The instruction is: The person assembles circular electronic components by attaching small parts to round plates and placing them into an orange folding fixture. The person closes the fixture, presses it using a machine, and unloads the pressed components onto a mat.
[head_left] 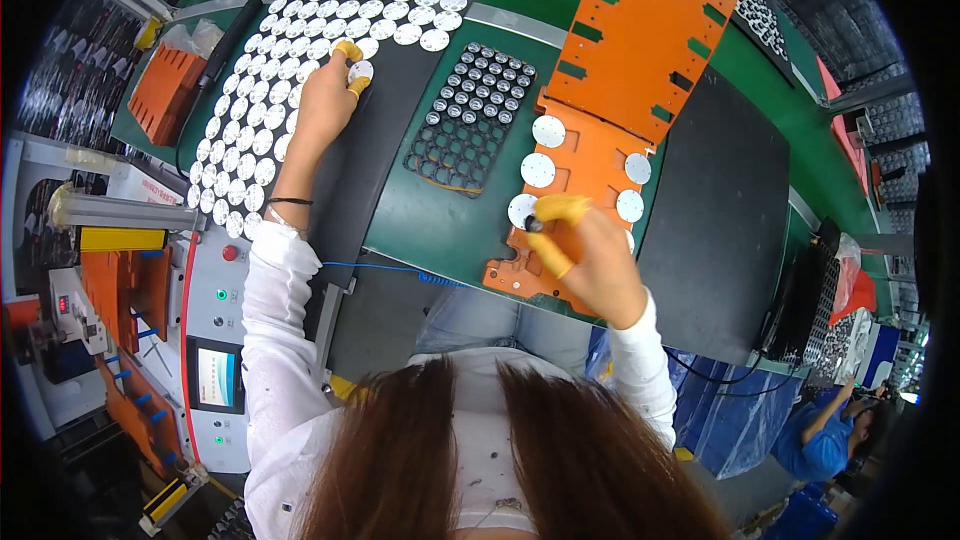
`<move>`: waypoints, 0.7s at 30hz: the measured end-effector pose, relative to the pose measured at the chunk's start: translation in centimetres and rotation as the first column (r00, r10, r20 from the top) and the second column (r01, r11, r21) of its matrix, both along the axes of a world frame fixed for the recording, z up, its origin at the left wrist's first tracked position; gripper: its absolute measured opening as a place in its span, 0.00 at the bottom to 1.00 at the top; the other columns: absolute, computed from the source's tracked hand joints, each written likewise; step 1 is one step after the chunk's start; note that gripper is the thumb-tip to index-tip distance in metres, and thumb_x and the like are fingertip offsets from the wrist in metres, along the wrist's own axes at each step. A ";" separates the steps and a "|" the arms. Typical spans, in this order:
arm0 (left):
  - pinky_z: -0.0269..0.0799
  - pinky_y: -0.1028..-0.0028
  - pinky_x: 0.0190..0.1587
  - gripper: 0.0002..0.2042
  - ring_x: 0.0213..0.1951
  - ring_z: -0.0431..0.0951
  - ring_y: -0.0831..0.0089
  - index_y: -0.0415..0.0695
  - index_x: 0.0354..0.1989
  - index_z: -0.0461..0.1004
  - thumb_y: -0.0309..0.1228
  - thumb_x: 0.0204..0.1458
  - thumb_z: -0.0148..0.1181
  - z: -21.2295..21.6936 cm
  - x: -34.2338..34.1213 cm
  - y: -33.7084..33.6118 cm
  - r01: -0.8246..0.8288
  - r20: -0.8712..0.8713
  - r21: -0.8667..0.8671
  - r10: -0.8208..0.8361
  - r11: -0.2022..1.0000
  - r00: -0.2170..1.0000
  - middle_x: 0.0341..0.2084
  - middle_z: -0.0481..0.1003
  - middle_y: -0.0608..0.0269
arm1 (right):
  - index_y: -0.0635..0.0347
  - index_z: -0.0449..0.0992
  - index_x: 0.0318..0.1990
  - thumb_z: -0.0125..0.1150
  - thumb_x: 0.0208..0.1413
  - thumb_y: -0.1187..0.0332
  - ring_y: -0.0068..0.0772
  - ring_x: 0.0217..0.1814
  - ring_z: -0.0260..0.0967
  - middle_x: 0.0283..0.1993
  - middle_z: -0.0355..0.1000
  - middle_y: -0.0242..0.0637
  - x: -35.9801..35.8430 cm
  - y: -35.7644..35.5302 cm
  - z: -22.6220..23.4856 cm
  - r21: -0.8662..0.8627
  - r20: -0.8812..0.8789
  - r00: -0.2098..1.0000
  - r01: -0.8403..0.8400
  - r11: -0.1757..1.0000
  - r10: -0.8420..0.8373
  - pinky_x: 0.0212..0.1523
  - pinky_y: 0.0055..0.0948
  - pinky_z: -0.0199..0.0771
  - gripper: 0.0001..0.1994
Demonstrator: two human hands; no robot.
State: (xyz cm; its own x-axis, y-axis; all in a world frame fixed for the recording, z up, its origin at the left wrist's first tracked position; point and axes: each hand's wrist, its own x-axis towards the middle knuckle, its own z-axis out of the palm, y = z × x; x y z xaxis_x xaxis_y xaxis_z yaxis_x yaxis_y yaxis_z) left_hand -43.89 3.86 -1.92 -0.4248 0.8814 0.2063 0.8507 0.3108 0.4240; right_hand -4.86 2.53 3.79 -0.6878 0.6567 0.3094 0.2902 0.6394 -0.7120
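Note:
At the left, my left hand [328, 98], with yellow covers on its fingertips, pinches a white round disc [361, 71] beside the rows of similar white discs [262, 90] on a black mat [400, 80]. Over the near part of an orange fixture [585, 155], my right hand [600, 265] holds a small dark round part [533, 224] between yellow-covered thumb and finger. That part is close to a white disc [521, 210] seated at the fixture's left edge. More discs sit along both sides of the fixture, some partly hidden by my right hand.
Between my hands lies a black tray [455, 155] with small silvery round parts in its far half. The fixture's slotted orange lid [648, 30] stands raised behind it. A black mat [715, 210] lies right; a control box [215, 340] stands left. Another person [825, 435] is at far right.

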 end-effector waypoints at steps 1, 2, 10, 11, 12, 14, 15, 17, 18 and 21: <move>0.70 0.62 0.30 0.14 0.26 0.78 0.59 0.46 0.48 0.72 0.28 0.54 0.65 0.1 0.7 -0.4 0.003 -0.036 0.046 -0.001 0.999 0.999 0.22 0.76 0.53 | 0.61 0.73 0.41 0.71 0.47 0.72 0.43 0.40 0.74 0.40 0.74 0.38 -0.2 -0.2 -0.6 0.062 0.019 0.999 -0.036 0.997 0.035 0.41 0.35 0.75 0.15; 0.70 0.62 0.30 0.14 0.26 0.78 0.59 0.46 0.48 0.72 0.28 0.54 0.65 0.8 1.8 -0.7 0.001 -0.037 0.044 0.001 0.999 0.999 0.22 0.76 0.53 | 0.61 0.73 0.41 0.71 0.47 0.72 0.43 0.40 0.74 0.40 0.74 0.38 -0.1 -0.3 -1.0 0.060 0.017 0.999 -0.038 0.997 0.037 0.41 0.35 0.75 0.15; 0.71 0.81 0.36 0.14 0.34 0.78 0.79 0.35 0.54 0.72 0.21 0.59 0.58 5.0 11.7 -7.3 0.013 0.746 0.375 -0.310 0.927 0.590 0.39 0.80 0.62 | 0.63 0.75 0.41 0.70 0.48 0.74 0.40 0.41 0.76 0.41 0.75 0.38 0.3 -0.9 -1.7 -0.086 0.001 0.999 -0.038 0.996 0.039 0.41 0.33 0.76 0.13; 0.73 0.80 0.37 0.15 0.35 0.78 0.80 0.36 0.55 0.73 0.21 0.59 0.58 5.3 13.5 -8.0 0.030 0.714 0.362 -0.298 0.932 0.633 0.39 0.81 0.60 | 0.63 0.75 0.42 0.70 0.48 0.74 0.40 0.42 0.76 0.42 0.76 0.39 0.4 -0.9 -1.6 -0.106 -0.055 0.998 0.010 0.994 -0.016 0.42 0.32 0.76 0.14; 0.75 0.78 0.38 0.17 0.35 0.79 0.80 0.37 0.56 0.74 0.22 0.58 0.59 5.9 14.9 -8.9 0.043 0.679 0.345 -0.280 0.938 0.679 0.39 0.82 0.58 | 0.63 0.75 0.42 0.70 0.48 0.74 0.40 0.42 0.76 0.42 0.76 0.39 0.1 -1.0 -1.1 -0.109 -0.058 0.998 0.004 0.994 -0.010 0.42 0.32 0.76 0.14; 0.76 0.78 0.40 0.18 0.38 0.79 0.80 0.37 0.57 0.74 0.21 0.58 0.59 6.3 16.5 -10.6 0.120 0.680 0.325 -0.320 0.938 0.659 0.42 0.82 0.58 | 0.64 0.76 0.43 0.72 0.46 0.75 0.40 0.43 0.77 0.43 0.77 0.40 -0.7 -1.7 0.8 -0.085 -0.214 0.974 0.050 0.995 -0.067 0.42 0.31 0.76 0.16; 0.76 0.78 0.40 0.19 0.39 0.80 0.80 0.37 0.58 0.73 0.21 0.58 0.59 6.4 17.5 -11.1 0.086 0.725 0.364 -0.340 0.927 0.599 0.44 0.81 0.58 | 0.64 0.76 0.42 0.72 0.44 0.77 0.40 0.43 0.76 0.42 0.77 0.41 -1.1 -2.1 1.4 -0.061 -0.281 0.957 0.050 0.997 -0.065 0.41 0.32 0.77 0.16; 0.76 0.78 0.41 0.19 0.39 0.80 0.80 0.37 0.58 0.73 0.21 0.57 0.60 7.3 19.9 -11.2 0.048 0.770 0.378 -0.343 0.925 0.538 0.45 0.81 0.58 | 0.64 0.76 0.43 0.73 0.43 0.78 0.39 0.43 0.76 0.43 0.77 0.40 -1.2 -2.9 1.9 -0.019 -0.310 0.948 0.071 0.997 -0.073 0.41 0.31 0.77 0.17; 0.76 0.78 0.41 0.19 0.39 0.80 0.80 0.36 0.58 0.73 0.21 0.57 0.60 7.5 20.7 -11.3 0.003 0.808 0.388 -0.341 0.922 0.480 0.46 0.81 0.58 | 0.64 0.76 0.43 0.73 0.42 0.79 0.38 0.43 0.76 0.43 0.77 0.40 -1.2 -3.3 1.9 0.022 -0.341 0.937 0.084 0.996 -0.071 0.41 0.31 0.77 0.17; 0.76 0.75 0.44 0.19 0.43 0.82 0.74 0.36 0.58 0.72 0.21 0.57 0.59 7.5 21.8 -11.8 0.070 0.733 0.445 -0.409 0.893 0.543 0.47 0.80 0.54 | 0.64 0.77 0.44 0.73 0.41 0.80 0.39 0.41 0.76 0.43 0.77 0.41 -1.2 -4.0 1.5 -0.008 -0.371 0.919 0.140 0.990 -0.133 0.40 0.30 0.76 0.19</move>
